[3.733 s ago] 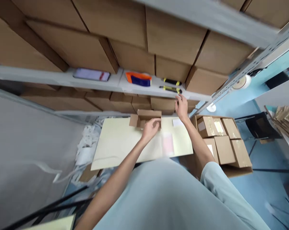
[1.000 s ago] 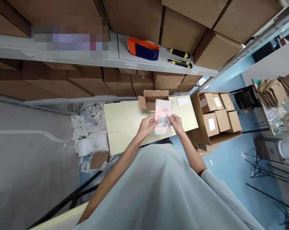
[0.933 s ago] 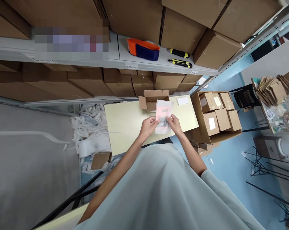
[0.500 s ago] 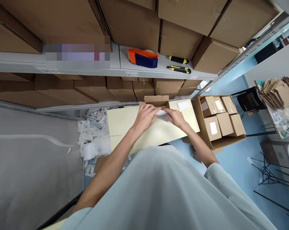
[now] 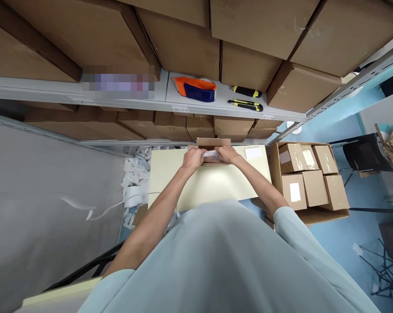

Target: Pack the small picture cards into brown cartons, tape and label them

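Note:
A small cardboard box (image 5: pixel 213 142) stands with its flaps up on the cream tabletop (image 5: pixel 164 174). At its opening, my left hand (image 5: pixel 194 157) and my right hand (image 5: pixel 227 154) are closed on the two ends of a white strip-like item (image 5: pixel 210 153). What kind of item it is I cannot make out. My fingers partly hide the box's sides. To the right of my right hand, a white label or slip of paper (image 5: pixel 253 152) lies on the tabletop.
A large open carton (image 5: pixel 274 171) of smaller boxes stands right of the table. On the shelf (image 5: pixel 118 102) ahead lie two cutters (image 5: pixel 246 98) and an orange-and-blue tape dispenser (image 5: pixel 196 89), below cardboard boxes. White scraps (image 5: pixel 136 171) are piled at the left.
Both hands have lowered and now press the white item at the box's opening, where it was held above it. My view has shifted slightly.

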Demonstrator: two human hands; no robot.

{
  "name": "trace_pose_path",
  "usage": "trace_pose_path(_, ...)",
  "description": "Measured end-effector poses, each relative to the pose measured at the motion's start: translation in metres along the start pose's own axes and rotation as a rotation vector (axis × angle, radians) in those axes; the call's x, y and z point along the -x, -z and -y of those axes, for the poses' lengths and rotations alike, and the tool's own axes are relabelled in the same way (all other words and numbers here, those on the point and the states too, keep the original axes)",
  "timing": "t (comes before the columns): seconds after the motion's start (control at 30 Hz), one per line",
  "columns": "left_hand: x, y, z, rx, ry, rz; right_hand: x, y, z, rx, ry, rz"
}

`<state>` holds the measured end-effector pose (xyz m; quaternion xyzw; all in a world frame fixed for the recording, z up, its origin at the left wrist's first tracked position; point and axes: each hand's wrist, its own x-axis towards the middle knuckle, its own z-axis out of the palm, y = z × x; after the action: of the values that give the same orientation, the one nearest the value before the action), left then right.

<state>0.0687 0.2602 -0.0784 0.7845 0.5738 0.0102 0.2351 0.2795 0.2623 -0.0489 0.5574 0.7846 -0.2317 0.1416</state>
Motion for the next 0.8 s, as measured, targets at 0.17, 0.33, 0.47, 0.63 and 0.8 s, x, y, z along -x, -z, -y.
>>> trace_pose_path(0.17, -0.001, -0.02, 0.001, 0.003, 0.063, 0.089, -0.006, -0.011, -0.012, -0.011, -0.049, 0.06)
trace_pose_path(0.33, 0.012, -0.024, 0.017, 0.079, 0.011, -0.05, 0.021, -0.019, -0.029, -0.084, -0.073, -0.09)
trace_pose_path(0.47, 0.02, -0.027, 0.044, 0.145, 0.285, -0.309, 0.041, -0.038, -0.037, -0.244, -0.319, -0.269)
trace_pose_path(0.63, 0.019, -0.033, 0.053, 0.209, 0.467, -0.036, 0.038, -0.066, -0.03, -0.286, -0.494, -0.137)
trace_pose_path(0.8, 0.037, -0.038, 0.042, 0.241, 0.401, -0.09, 0.047, -0.082, -0.016, -0.285, -0.496, -0.132)
